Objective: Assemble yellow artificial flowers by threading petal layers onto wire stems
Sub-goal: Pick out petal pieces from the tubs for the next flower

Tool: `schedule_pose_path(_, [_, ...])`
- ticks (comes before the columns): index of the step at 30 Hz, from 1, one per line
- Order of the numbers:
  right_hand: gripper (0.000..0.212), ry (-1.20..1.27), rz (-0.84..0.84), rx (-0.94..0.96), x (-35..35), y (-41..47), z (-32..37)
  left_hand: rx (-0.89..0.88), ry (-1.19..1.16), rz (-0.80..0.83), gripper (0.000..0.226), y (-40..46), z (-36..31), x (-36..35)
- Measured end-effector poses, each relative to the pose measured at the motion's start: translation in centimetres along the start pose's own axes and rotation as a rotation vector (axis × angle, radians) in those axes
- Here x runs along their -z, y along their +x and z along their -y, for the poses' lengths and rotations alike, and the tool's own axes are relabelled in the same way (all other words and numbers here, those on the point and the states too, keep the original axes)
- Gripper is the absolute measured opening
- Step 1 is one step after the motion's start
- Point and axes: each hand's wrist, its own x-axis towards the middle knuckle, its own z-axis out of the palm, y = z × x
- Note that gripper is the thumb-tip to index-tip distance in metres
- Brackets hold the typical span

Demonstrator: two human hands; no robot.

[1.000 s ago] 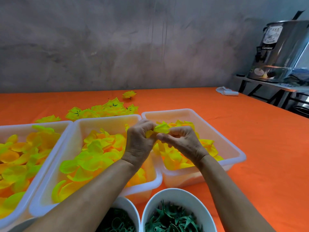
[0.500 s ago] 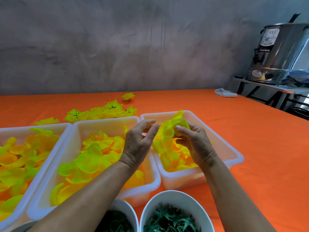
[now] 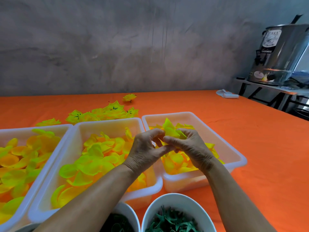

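My left hand (image 3: pixel 145 148) and my right hand (image 3: pixel 190 147) meet above the right white tray (image 3: pixel 234 153). Both pinch a small bunch of yellow petal layers (image 3: pixel 170 130), whose tips stick up between the fingers. No wire stem shows; fingers hide the bunch's base. Loose yellow petals fill the right tray, the middle tray (image 3: pixel 70 144) and the left tray (image 3: pixel 65 129). Finished yellow flowers (image 3: pixel 107 113) lie on the orange table behind the trays.
Two white bowls, one (image 3: pixel 178 197) at bottom centre and one (image 3: pixel 132 213) left of it, hold dark green pieces. A single flower (image 3: pixel 129 97) lies farther back. A white cloth (image 3: pixel 226 94) lies at the table's far right, near a steel urn (image 3: pixel 282 54) on a side stand.
My hands have drawn together again; the left hand's fingers, spread a moment ago, now pinch the petal bunch with the right hand. The bunch is more compact.
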Motion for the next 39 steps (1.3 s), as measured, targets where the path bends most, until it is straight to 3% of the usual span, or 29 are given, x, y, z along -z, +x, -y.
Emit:
schedule_pose_path(4, [0.030,-0.025,-0.011,0.010,-0.12,0.08,-0.03,0.046,-0.093,0.059,0.014,0.06,0.15,0.15])
schedule_pose_path(7, [0.055,-0.003,0.000,0.019,-0.32,-0.02,0.10,0.144,-0.210,0.085,0.007,0.16,0.18,0.18])
schedule_pose_path(13, [0.099,0.032,0.011,0.026,-0.53,-0.10,0.49,0.303,-0.400,0.066,0.021,0.40,-0.18,0.33])
schedule_pose_path(17, [0.086,0.043,-0.014,0.006,-0.51,0.03,0.57,0.391,-0.483,0.065,0.021,0.41,-0.38,0.49])
schedule_pose_path(21, [0.044,0.083,-0.030,-0.085,-0.39,0.17,0.51,0.439,-0.533,0.080,0.014,0.50,-0.41,0.68])
schedule_pose_path(23, [0.034,0.073,-0.037,-0.096,-0.27,0.16,0.35,0.451,-0.543,0.075,0.012,0.53,-0.27,0.69])
schedule_pose_path(28, [0.030,0.012,-0.034,-0.047,-0.09,0.15,-0.03,0.373,-0.445,0.102,0.011,0.29,-0.26,0.44])
schedule_pose_path(32, [0.025,0.034,-0.003,-0.021,-0.34,0.14,-0.05,0.324,-0.386,0.149,0.030,0.11,-0.40,0.33])
schedule_pose_path(36, [0.028,0.027,-0.041,-0.033,-0.51,-0.04,0.30,0.350,-0.438,0.082,0.014,0.22,-0.04,0.41])
schedule_pose_path(39, [0.031,0.022,-0.158,-0.043,-0.40,0.20,0.17,0.407,-0.503,-0.008,0.012,0.38,-0.01,0.58])
